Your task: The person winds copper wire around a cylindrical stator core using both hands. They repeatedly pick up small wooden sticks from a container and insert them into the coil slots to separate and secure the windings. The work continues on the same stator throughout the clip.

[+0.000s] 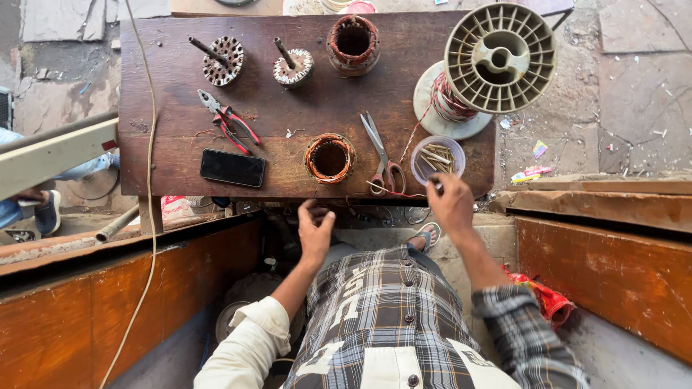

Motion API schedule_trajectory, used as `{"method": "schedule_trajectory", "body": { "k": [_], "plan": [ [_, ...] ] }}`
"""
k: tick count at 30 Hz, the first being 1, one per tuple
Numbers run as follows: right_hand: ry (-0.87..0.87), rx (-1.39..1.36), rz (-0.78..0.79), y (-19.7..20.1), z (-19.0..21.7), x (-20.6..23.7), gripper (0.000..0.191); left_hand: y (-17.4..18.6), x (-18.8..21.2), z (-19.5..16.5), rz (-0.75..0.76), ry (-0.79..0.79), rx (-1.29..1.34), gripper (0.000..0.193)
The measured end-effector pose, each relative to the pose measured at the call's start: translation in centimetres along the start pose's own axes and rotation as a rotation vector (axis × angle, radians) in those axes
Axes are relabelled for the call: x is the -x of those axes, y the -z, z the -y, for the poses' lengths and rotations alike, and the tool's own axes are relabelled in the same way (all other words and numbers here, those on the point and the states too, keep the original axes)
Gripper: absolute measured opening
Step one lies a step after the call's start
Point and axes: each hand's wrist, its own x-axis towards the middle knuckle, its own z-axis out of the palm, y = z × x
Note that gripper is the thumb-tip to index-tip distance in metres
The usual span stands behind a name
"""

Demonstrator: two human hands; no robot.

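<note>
Right hand [450, 203] pinching a small piece beside the cup [437, 160]; best kept low over it; left hand [315, 232] loosely curled, empty, below the stator [329, 158].

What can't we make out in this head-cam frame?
Head view only:
- Left hand: fingers curl below the table edge; contents, if any, too small to tell.
- Right hand: its fingertips cover whatever it pinches beside the clear cup of small sticks.
- Under the table: dark shadow, parts indistinct.
- Top edge: objects beyond the table cut off.
- Left edge: another person's shoe partly cut off.
</note>
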Motion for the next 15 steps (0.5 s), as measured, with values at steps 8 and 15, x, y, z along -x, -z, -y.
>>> {"method": "schedule_trajectory", "body": {
  "k": [8, 15],
  "plan": [
    [0.013, 0.347, 0.048, 0.1, 0.6, -4.8, 0.02, 0.4, -3.3, -0.8, 0.142, 0.177, 0.184, 0.058],
    [-0.004, 0.347, 0.102, 0.2, -0.4, -4.7, 0.021, 2.0, -3.0, 0.5, 0.24, 0.237, 0.198, 0.057]
  ]
}}
